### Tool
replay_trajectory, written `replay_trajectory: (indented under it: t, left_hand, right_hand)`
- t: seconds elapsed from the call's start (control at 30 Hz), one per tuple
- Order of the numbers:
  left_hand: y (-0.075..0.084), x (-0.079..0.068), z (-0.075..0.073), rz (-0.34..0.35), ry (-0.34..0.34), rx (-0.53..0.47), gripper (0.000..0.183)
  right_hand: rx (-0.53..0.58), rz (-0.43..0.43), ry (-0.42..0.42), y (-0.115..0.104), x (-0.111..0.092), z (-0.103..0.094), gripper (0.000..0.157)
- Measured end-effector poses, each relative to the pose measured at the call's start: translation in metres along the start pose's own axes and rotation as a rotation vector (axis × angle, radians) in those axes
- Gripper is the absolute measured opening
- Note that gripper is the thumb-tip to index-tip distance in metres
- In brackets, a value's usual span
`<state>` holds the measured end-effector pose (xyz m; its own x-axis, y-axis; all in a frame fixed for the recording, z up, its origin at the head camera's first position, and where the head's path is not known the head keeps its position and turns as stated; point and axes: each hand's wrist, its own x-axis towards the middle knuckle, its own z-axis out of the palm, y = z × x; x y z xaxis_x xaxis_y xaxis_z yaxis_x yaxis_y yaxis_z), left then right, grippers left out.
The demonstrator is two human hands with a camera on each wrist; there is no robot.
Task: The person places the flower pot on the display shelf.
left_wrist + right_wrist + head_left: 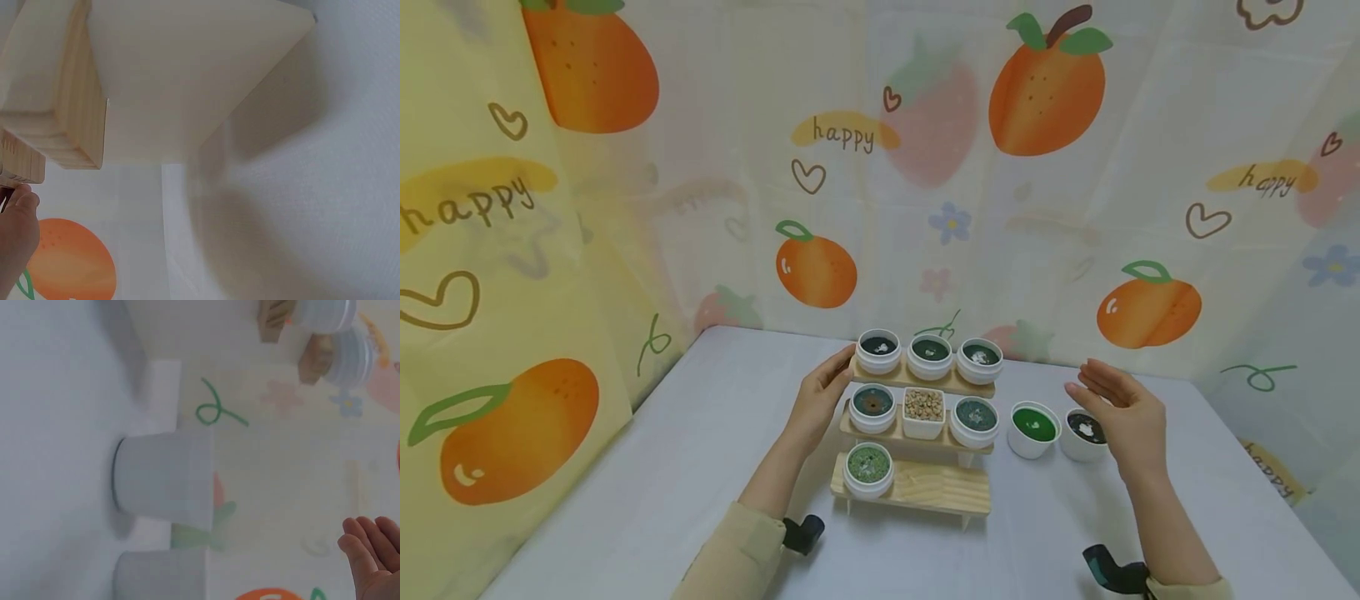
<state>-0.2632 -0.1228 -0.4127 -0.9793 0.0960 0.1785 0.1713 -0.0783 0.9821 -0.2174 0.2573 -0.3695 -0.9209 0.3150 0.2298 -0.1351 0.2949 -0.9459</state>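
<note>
A three-tier wooden stand (942,485) bears several small white cups. My left hand (822,393) is at the left end of its top tier, fingers and thumb extended against the edge. In the left wrist view, that hand (17,222) meets the end of a wooden board; its fingertips are partly hidden. Raised beside the stand on the right, my right hand (1127,421) has straight fingers and holds nothing. Close to it stand a white cup of dark liquid (1081,446), partly hidden by the hand, and a white cup of bright green liquid (1032,442).
Three round cups, one a dark-filled cup (878,357), line the top tier. A square dish of chopped nuts (922,427) sits between two round cups on the middle tier. One cup with green topping (868,471) occupies the lowest tier's left. A fruit-printed curtain (880,250) hangs behind.
</note>
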Motion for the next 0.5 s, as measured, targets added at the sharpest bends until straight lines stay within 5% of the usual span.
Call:
replay_trajectory:
  t: [0.5]
  left_hand:
    - [0.0,0.0,0.002,-0.003,0.02,0.005,0.047]
  right_hand:
    - [-0.304,0.249,0.064,0.033,0.018,-0.017,0.07]
